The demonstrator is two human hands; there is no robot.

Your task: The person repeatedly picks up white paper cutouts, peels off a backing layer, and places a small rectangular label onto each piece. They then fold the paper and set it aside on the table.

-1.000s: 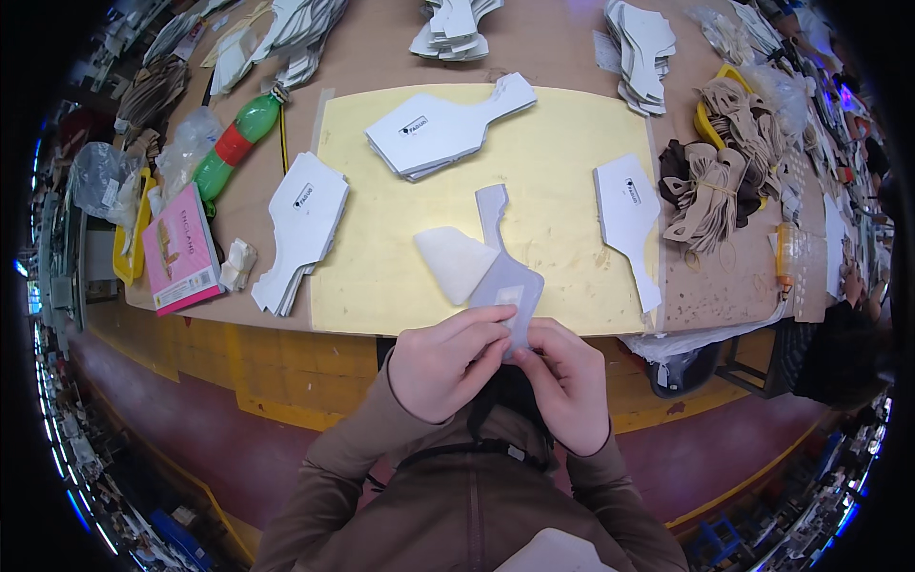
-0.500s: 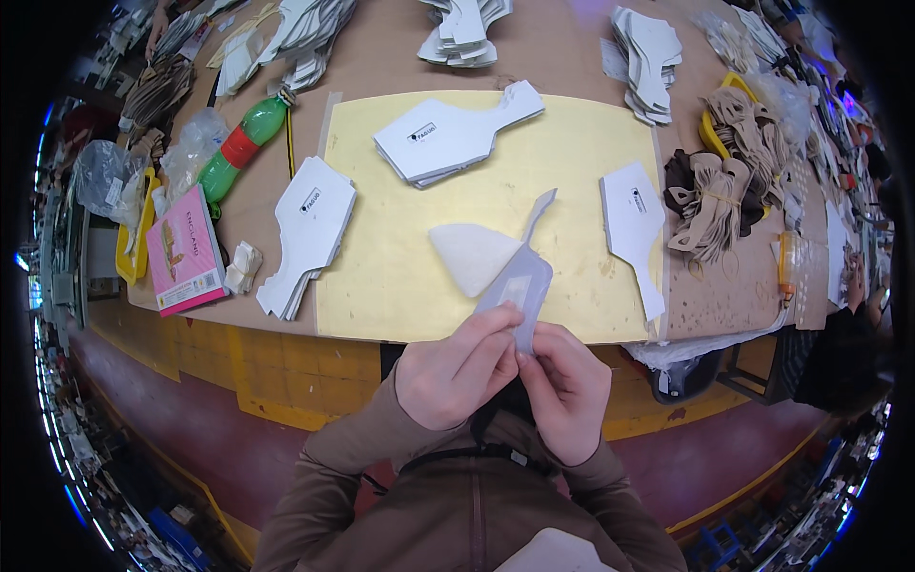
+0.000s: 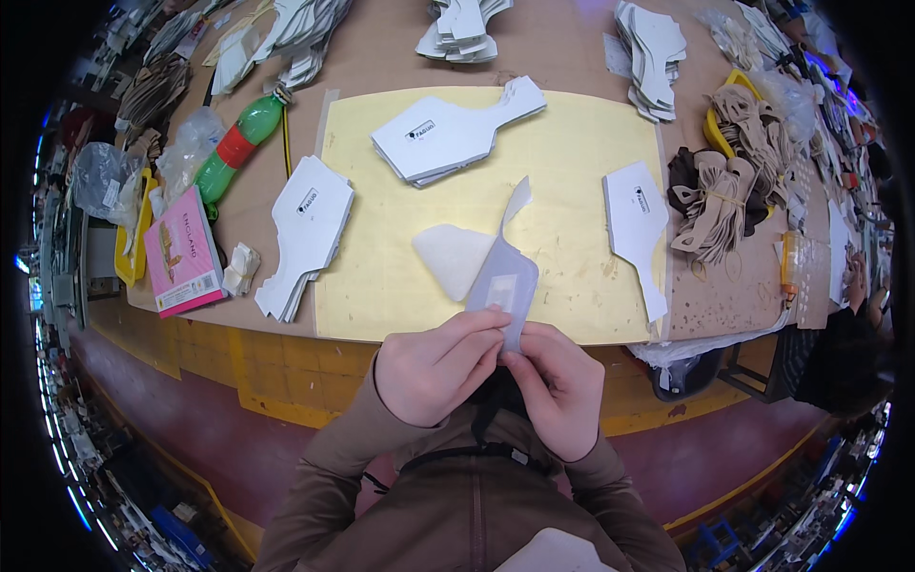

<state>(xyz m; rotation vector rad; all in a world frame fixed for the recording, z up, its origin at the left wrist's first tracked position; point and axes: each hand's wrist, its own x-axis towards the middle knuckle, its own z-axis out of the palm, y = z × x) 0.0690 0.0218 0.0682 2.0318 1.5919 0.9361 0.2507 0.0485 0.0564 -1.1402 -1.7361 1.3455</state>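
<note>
Two bare hands at work at the near edge of a brown-covered table (image 3: 562, 57), seen by an onlooker from above. A grey-lilac cut piece (image 3: 519, 262) with a narrow curved tail is held at its lower end, just off the table's front edge; a paler rectangular patch (image 3: 502, 289) lies on its face. The left hand (image 3: 434, 377) pinches the piece with closed fingertips, which hide its bottom left corner; the right hand (image 3: 558, 391) grips the lower right edge between thumb and curled fingers. Just beyond, on a yellow sheet (image 3: 381, 234), a white rounded triangular piece (image 3: 448, 255) is partly covered from view by the grey-lilac one. Three stacks of white cut-outs ring the work: a far stack (image 3: 434, 138), a left stack (image 3: 310, 210) and a right stack (image 3: 636, 210), all apart from the hands.

Left side: a green bottle (image 3: 259, 119) with a red band lies tilted near a clear bag (image 3: 195, 143); a pink notebook (image 3: 181, 253) partly hides a yellow tray (image 3: 141, 229), whose contents I cannot make out fully. Right side: a second yellow tray (image 3: 712, 132) is heaped with beige strips (image 3: 753, 114) that spill past its rim; a tied beige bundle (image 3: 715, 195) lies in front, beside dark brown pieces (image 3: 681, 176).
</note>
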